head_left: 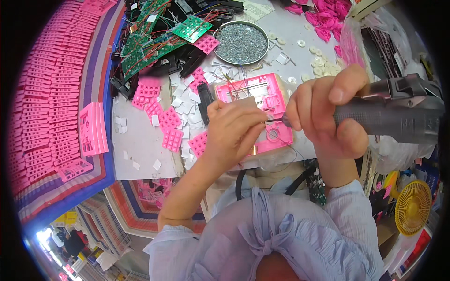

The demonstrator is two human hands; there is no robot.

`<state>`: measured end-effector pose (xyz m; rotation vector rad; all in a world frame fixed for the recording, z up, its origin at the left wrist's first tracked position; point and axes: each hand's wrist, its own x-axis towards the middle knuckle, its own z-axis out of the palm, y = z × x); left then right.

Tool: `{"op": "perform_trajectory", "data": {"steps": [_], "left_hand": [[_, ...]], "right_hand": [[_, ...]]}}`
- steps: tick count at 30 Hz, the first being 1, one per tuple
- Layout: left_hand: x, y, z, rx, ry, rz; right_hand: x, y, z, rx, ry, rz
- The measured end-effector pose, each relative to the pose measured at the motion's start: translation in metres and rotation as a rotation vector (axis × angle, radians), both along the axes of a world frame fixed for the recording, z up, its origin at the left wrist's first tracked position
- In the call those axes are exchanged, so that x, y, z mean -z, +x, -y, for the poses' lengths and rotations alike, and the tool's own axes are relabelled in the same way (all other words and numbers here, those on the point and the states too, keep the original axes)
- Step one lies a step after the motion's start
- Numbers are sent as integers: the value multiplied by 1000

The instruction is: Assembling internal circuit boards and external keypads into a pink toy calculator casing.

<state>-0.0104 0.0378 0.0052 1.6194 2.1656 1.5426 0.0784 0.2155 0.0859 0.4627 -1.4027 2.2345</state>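
Note:
My right hand point(328, 110) is wrapped round a dark grey power screwdriver point(393, 119), held sideways with its thin bit pointing left. The bit's tip meets the fingertips of my left hand point(234, 129), above a pink plastic housing point(281, 91). The fingers of my left hand are pressed together, and what they pinch is hidden. Beside them a small brown board point(244, 102) lies over the housing, with thin wires running from it. A black strip-shaped part point(205, 102) rests just left of that hand.
A round metal dish point(241, 43) of small screws stands behind the housing. Green circuit boards point(192, 29) with wires pile at back left. Pink keypads point(169, 119) and white paper squares point(187, 105) lie left. Stacked pink housings point(47, 93) fill a striped bin; white discs point(321, 65) lie back right.

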Motion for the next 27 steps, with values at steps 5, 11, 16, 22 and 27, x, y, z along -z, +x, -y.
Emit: {"op": "perform_trajectory", "data": {"steps": [5, 11, 16, 22, 27], "left_hand": [[1, 2, 2, 20, 24, 33], [1, -4, -5, 12, -71, -196], [-17, -104, -61, -21, -143, -189], [31, -160, -122, -233, -613, -848], [34, -172, -129, -299, -507, -824]], "right_hand": [[-1, -1, 9, 13, -46, 44], [10, 3, 3, 66, -1, 62], [18, -8, -8, 79, -77, -34], [22, -11, -19, 84, -35, -39], [28, -9, -16, 122, -56, 12]]}}
